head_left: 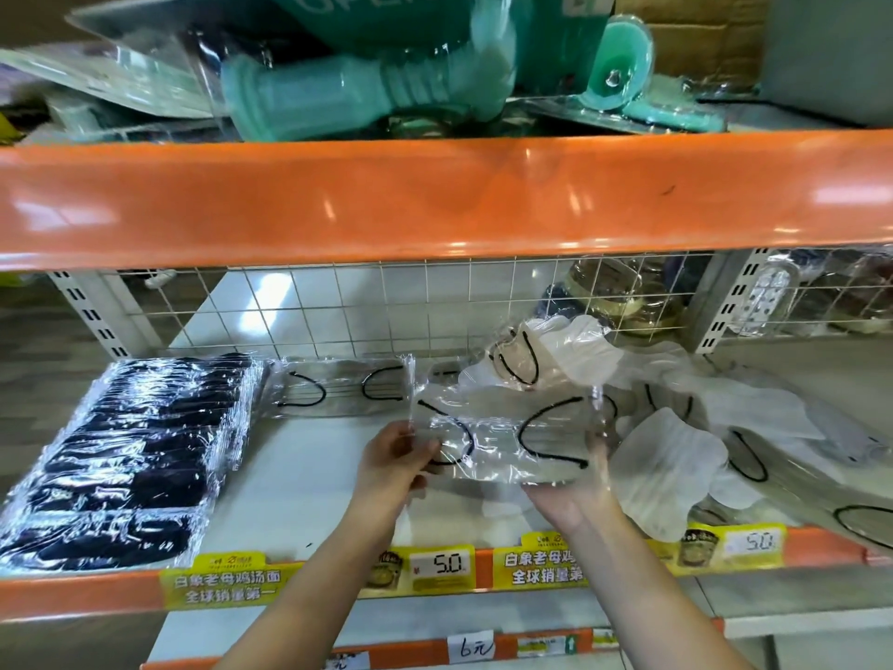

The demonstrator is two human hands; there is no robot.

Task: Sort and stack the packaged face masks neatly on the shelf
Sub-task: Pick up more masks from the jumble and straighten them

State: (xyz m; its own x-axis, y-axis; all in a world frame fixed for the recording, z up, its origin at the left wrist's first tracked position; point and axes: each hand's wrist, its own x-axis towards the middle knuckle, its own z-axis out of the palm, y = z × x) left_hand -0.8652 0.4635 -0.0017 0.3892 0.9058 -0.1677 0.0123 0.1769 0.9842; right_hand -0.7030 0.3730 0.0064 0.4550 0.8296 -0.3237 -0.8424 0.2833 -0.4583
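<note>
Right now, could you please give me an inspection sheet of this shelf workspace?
Surface: white shelf with orange front edge, bare in the middle.
Job's things: black mask stack neat at left; one white mask pack flat at the back; held mask pack above the shelf; loose white masks jumbled at right.
Clutter: nothing seen.
Grippers: left hand pinches the held pack's left edge; right hand supports its right end from below.
Cables: nothing seen.
Surroundings: wire grid behind; teal packaged goods above; yellow price tags.
</note>
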